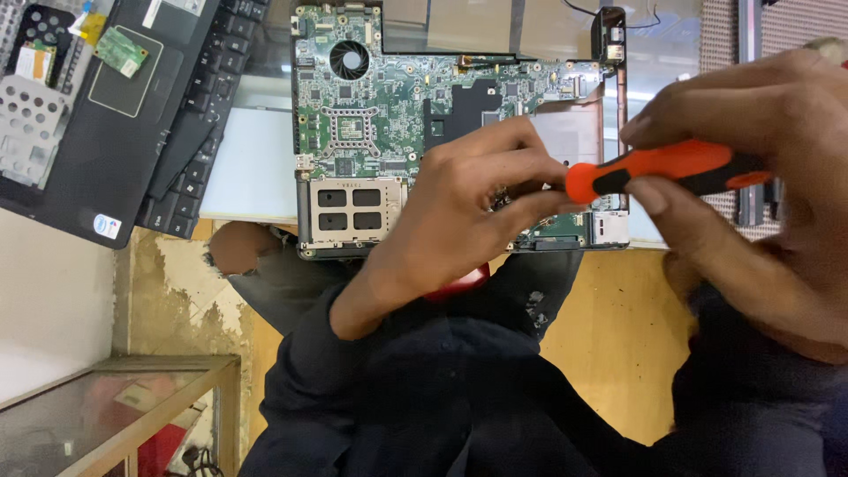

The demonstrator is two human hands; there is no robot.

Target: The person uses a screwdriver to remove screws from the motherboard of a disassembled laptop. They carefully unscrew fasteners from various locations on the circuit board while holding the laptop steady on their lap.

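Observation:
A green laptop motherboard [380, 106] lies on a white tabletop [252, 168], with a small round fan [350, 59] and a metal card slot [349, 212] on it. My left hand [459, 212] rests over the board's near edge. Its fingers are pinched together right at the front end of an orange and black screwdriver [654, 168], and they hide the shaft and tip. My right hand [760, 106] grips the screwdriver's handle from the right, holding it level above the board.
A black laptop keyboard and palm rest [124, 132] lies at the left with a small green card [121, 50] on it. Beside it is a perforated metal bracket [31, 124]. A glass-topped cabinet [115, 406] stands lower left. A red object [459, 284] shows under my left wrist.

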